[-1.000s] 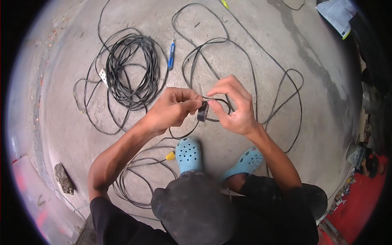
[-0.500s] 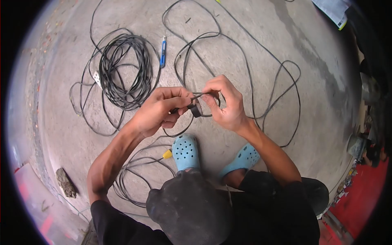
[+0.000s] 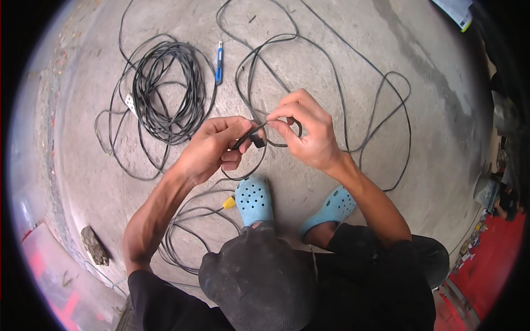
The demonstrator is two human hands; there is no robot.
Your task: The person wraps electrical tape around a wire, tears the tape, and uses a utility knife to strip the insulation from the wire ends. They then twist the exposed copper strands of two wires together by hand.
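My left hand (image 3: 212,146) is closed on a black cable (image 3: 248,170) and a roll of black tape (image 3: 258,141), which hangs at its fingertips. Thumb and fingers of my right hand (image 3: 307,129) pinch a thin dark strand just right of the roll; whether it is cable or tape I cannot tell. A dark loop shows below the right fingers. Beyond my hands lies a large coil of dark cable (image 3: 193,94) on the concrete floor, with a blue utility knife (image 3: 220,65) to its right.
Loose cable (image 3: 408,138) loops across the floor on the right. A white socket piece (image 3: 131,103) touches the coil. A yellow plug (image 3: 229,202) lies beside the left blue clog (image 3: 254,199). A stone-like chunk (image 3: 95,246) sits at the lower left, a red surface (image 3: 491,265) at the lower right.
My right hand has moved slightly up, and its fingertips have shifted left along the strand. The view has shifted a little.
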